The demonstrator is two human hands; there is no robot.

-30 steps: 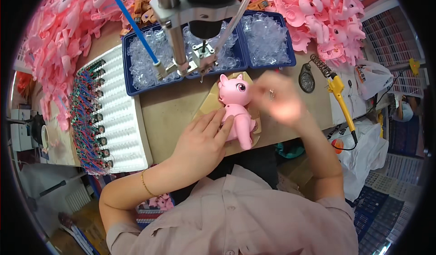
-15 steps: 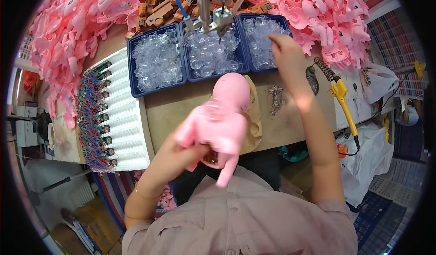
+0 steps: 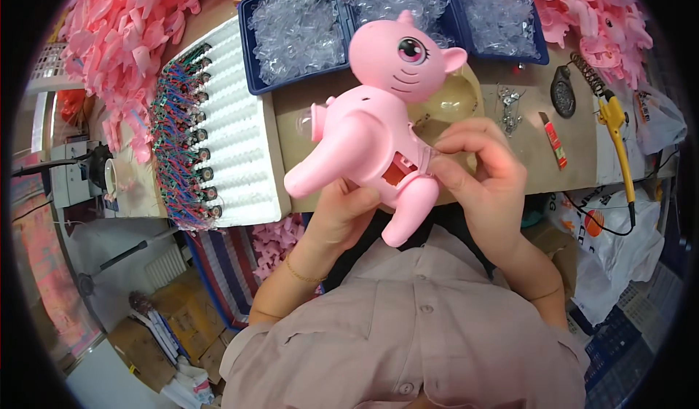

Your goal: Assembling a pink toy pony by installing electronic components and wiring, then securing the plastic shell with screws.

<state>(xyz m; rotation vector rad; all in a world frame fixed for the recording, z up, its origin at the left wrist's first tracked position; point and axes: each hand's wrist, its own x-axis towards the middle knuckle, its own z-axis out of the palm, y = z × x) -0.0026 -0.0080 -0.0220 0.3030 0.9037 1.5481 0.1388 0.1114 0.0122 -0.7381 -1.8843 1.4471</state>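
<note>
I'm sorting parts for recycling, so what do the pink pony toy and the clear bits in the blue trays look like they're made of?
The pink pony toy looks like moulded hard plastic: smooth, slightly glossy, with crisp seams. The clear pieces in the blue trays seem to be transparent plastic, glinting with highlights; too small to tell more. The trays look like rigid plastic.

Blue trays (image 3: 256,67) of clear parts; white foam rack (image 3: 237,147); yellow soldering iron (image 3: 616,129).

The toy (image 3: 378,114) hides most of the left hand (image 3: 342,212); at twelve o'clock the trays (image 3: 295,34) are cut off by the edge.
</note>
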